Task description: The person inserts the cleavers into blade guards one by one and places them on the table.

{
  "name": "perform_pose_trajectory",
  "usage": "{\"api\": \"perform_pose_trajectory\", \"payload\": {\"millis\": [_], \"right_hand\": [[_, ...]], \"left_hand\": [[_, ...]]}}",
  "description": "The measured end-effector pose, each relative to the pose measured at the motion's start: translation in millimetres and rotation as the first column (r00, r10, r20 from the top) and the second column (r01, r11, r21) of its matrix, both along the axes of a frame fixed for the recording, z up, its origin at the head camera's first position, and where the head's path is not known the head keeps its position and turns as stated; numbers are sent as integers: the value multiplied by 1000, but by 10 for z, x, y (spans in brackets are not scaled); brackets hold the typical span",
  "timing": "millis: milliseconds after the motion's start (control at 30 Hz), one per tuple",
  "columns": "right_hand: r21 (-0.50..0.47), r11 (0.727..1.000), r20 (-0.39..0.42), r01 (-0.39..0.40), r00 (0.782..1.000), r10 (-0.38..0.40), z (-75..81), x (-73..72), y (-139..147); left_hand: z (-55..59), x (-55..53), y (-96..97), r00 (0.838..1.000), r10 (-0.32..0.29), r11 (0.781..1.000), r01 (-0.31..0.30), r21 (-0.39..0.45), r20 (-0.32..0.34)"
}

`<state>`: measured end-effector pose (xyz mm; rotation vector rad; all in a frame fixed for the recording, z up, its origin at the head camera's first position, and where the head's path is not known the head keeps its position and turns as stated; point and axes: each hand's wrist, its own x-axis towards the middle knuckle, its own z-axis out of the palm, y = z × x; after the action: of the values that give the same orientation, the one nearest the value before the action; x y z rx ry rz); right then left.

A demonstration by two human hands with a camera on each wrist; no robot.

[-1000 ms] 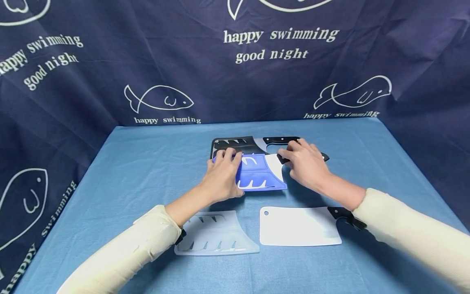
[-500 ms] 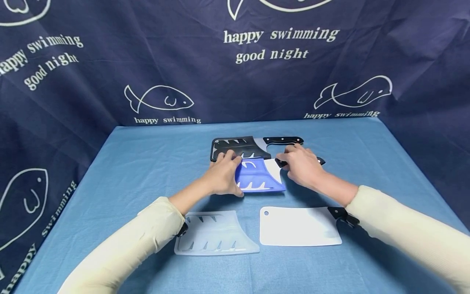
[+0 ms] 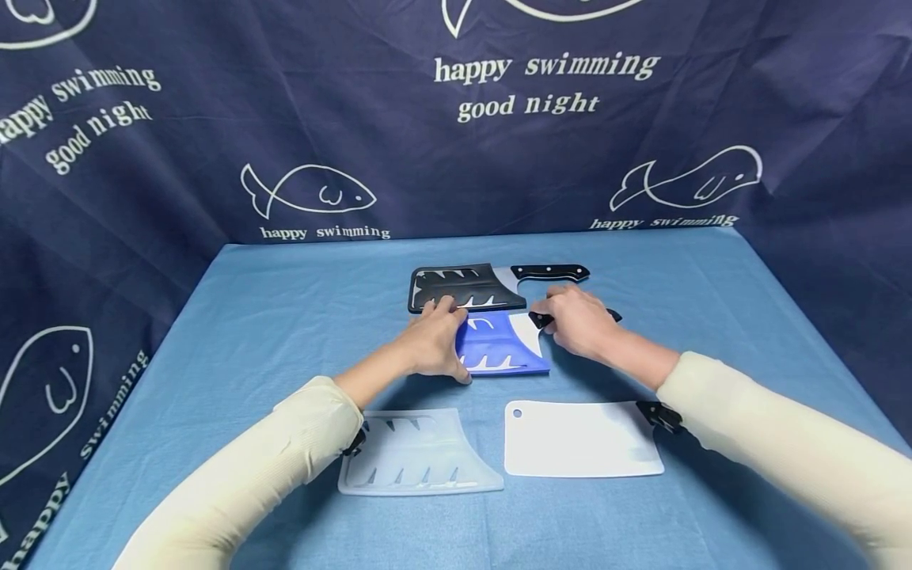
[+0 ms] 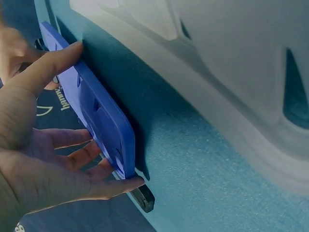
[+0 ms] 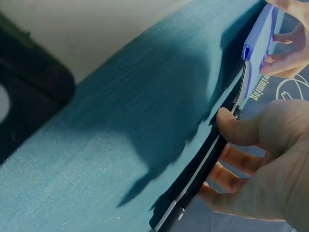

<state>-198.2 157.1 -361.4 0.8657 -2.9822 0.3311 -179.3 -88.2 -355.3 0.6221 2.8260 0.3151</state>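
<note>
A cleaver with a black handle [image 5: 186, 186] has its blade inside a blue blade cover [image 3: 499, 348]. A strip of the pale blade [image 3: 525, 331] shows between cover and handle. My left hand [image 3: 432, 342] holds the cover at its left end, thumb on the near edge and fingers at the far edge. My right hand [image 3: 579, 321] pinches the handle, with the thumb on the near side in the right wrist view. The covered cleaver lies low over the table, just in front of another cleaver in a black blade cover [image 3: 463, 286].
Nearer the body, a translucent white blade cover [image 3: 423, 455] lies on the left. To its right is a bare cleaver with a white blade [image 3: 580, 439], its handle partly hidden by my right sleeve. A blue cloth [image 3: 285, 317] covers the table; a dark printed curtain [image 3: 427, 158] hangs behind.
The blue-covered cleaver has come down and slightly toward the body, leaving more of the black-covered one showing. My right hand has shifted a little left along with it.
</note>
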Motion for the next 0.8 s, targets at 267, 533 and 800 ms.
{"api": "perform_pose_trajectory", "payload": {"millis": [267, 533, 800], "right_hand": [[11, 1000, 7, -23, 1000, 23, -75, -33, -4], [27, 1000, 2, -3, 1000, 3, -107, -30, -18], [19, 1000, -11, -3, 1000, 3, -133, -34, -10]], "left_hand": [[-28, -28, -6, 999, 5, 1000, -4, -24, 44], [2, -16, -9, 995, -15, 999, 20, -45, 94], [-23, -4, -14, 994, 0, 999, 6, -54, 110]]}}
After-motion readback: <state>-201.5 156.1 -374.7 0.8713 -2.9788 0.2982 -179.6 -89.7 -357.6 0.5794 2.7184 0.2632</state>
